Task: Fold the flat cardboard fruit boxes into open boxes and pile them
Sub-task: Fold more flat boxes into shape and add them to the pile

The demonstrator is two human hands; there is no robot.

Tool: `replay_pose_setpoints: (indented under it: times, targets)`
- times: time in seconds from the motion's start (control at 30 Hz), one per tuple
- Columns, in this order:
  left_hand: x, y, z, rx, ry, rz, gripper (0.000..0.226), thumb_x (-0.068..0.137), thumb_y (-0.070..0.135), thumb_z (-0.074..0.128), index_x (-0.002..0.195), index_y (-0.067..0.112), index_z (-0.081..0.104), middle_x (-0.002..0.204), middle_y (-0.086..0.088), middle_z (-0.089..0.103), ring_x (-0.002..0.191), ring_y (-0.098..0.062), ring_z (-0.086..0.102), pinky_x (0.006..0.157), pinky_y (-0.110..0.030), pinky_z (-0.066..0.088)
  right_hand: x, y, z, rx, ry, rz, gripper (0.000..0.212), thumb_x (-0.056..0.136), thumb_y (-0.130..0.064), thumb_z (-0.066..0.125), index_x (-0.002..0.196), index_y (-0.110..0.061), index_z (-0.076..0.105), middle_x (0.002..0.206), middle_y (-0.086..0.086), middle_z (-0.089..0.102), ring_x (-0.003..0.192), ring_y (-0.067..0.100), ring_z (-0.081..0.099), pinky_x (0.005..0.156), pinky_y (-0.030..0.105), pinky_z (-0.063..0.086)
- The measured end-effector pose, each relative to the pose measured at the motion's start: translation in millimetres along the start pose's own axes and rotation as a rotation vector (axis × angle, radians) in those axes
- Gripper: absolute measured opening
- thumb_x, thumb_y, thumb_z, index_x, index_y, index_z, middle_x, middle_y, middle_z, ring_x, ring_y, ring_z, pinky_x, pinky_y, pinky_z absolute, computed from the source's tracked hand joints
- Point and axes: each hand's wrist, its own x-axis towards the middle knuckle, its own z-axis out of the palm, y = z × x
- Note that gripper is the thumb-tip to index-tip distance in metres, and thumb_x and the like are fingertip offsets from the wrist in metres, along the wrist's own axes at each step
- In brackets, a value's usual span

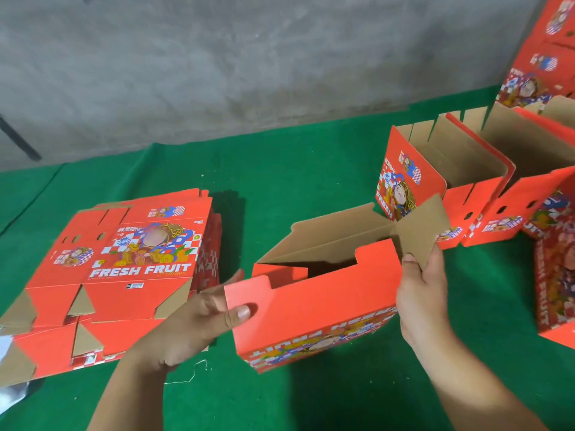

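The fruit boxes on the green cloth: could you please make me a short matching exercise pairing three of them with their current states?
Things:
1. stack of boxes
2. box in the hands
3. box behind it

States:
A. half-folded, gripped by left hand and right hand
B. standing open, untouched
C. lying flat, unfolded

Pairs: 1-C, 2-A, 3-B

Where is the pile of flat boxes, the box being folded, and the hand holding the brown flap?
Pile of flat boxes (130, 269): head view, on the top sheet's printed red face.
Box being folded (317, 306): head view, on its red near wall.
Right hand (420, 293): head view, on the back of the hand.
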Motion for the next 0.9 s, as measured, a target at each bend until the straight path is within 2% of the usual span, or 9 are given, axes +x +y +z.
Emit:
replay_pose_setpoints:
  times: [0.1,0.23,0.37,0.47,0.6,0.67,0.77,0.83,0.9]
  targets:
    - [12.3,-2.4,4.9,-0.062,0.321,0.078,0.043,0.086,0.063,0.067,0.114,0.033,0.079,0.147,0.027,0.053,0.151,-0.005,0.032,0.123,-0.049,0.028,-4.3,-3.9,3.6,0.066,0.122,-0.017,0.062,0.093,-0.010,0.037,0.153,-0.022,0.031,0.148,0.003,0.052,0.132,0.017,0.053,0.119,0.049,0.037]
    - [26.7,-1.5,14.4,-0.025,0.572,0.224,0.029,0.094,0.043,0.064,0.114,0.029,0.079,0.147,0.028,0.052,0.147,-0.002,0.038,0.120,-0.051,0.034,-2.7,-9.7,6.9,0.161,0.232,-0.111,0.076,0.077,0.003,0.032,0.146,-0.030,0.027,0.144,0.009,0.050,0.129,0.017,0.054,0.120,0.042,0.037]
    - [11.2,7.1,8.1,0.065,0.210,0.124,0.035,0.098,0.053,0.054,0.103,0.032,0.082,0.147,0.033,0.050,0.151,0.006,0.021,0.125,-0.050,0.021,6.0,-10.8,2.7,0.287,0.314,-0.100,0.080,0.072,0.006,0.031,0.147,-0.024,0.028,0.143,0.011,0.051,0.124,0.016,0.058,0.116,0.038,0.043]
    - [-4.9,22.8,-2.1,0.245,0.001,-0.083,0.041,0.084,0.077,0.051,0.102,0.052,0.078,0.161,0.035,0.015,0.149,0.015,0.014,0.124,-0.039,0.022,5.2,-10.8,-0.5,0.317,0.337,-0.066,0.074,0.076,0.008,0.031,0.139,-0.031,0.032,0.132,0.002,0.057,0.113,0.009,0.062,0.106,0.031,0.049]
    - [-8.8,36.1,-4.4,0.338,0.019,-0.112,0.061,0.073,0.091,0.045,0.085,0.041,0.079,0.168,0.017,-0.012,0.150,0.012,-0.012,0.126,-0.043,0.013,7.8,-14.3,0.2,0.337,0.328,-0.058,0.074,0.078,0.012,0.031,0.147,-0.016,0.031,0.139,0.011,0.056,0.123,0.020,0.060,0.115,0.040,0.045]
    - [-9.5,35.7,-1.5,0.312,0.008,-0.089,0.059,0.073,0.091,0.042,0.110,0.058,0.073,0.167,0.016,-0.021,0.150,0.008,-0.022,0.128,-0.050,0.005,12.8,-18.5,-0.6,0.353,0.308,-0.054,0.075,0.081,0.016,0.029,0.148,-0.018,0.035,0.141,0.013,0.056,0.125,0.023,0.059,0.118,0.048,0.041]
    - [-4.8,31.4,1.3,0.266,0.072,-0.019,0.058,0.082,0.081,0.043,0.117,0.048,0.074,0.170,0.019,0.007,0.150,0.007,-0.023,0.128,-0.050,0.001,16.9,-25.8,-2.9,0.315,0.225,-0.061,0.083,0.081,0.020,0.026,0.149,-0.027,0.039,0.138,0.010,0.060,0.127,0.025,0.060,0.117,0.055,0.040]
    - [-4.7,26.7,2.3,0.179,0.149,-0.017,0.063,0.077,0.088,0.049,0.096,0.036,0.078,0.169,0.023,0.005,0.151,0.010,-0.016,0.127,-0.049,0.009,17.3,-29.7,-4.2,0.261,0.135,-0.059,0.086,0.084,0.021,0.026,0.152,-0.030,0.036,0.138,0.005,0.063,0.130,0.024,0.059,0.117,0.056,0.039]
    - [-5.8,26.3,6.6,0.064,0.170,-0.052,0.061,0.074,0.092,0.052,0.102,0.043,0.075,0.171,0.018,0.008,0.157,-0.004,0.002,0.126,-0.049,0.019,18.6,-33.3,-6.1,0.173,0.068,-0.053,0.086,0.089,0.019,0.028,0.155,-0.035,0.031,0.139,0.000,0.064,0.131,0.015,0.059,0.119,0.048,0.038]
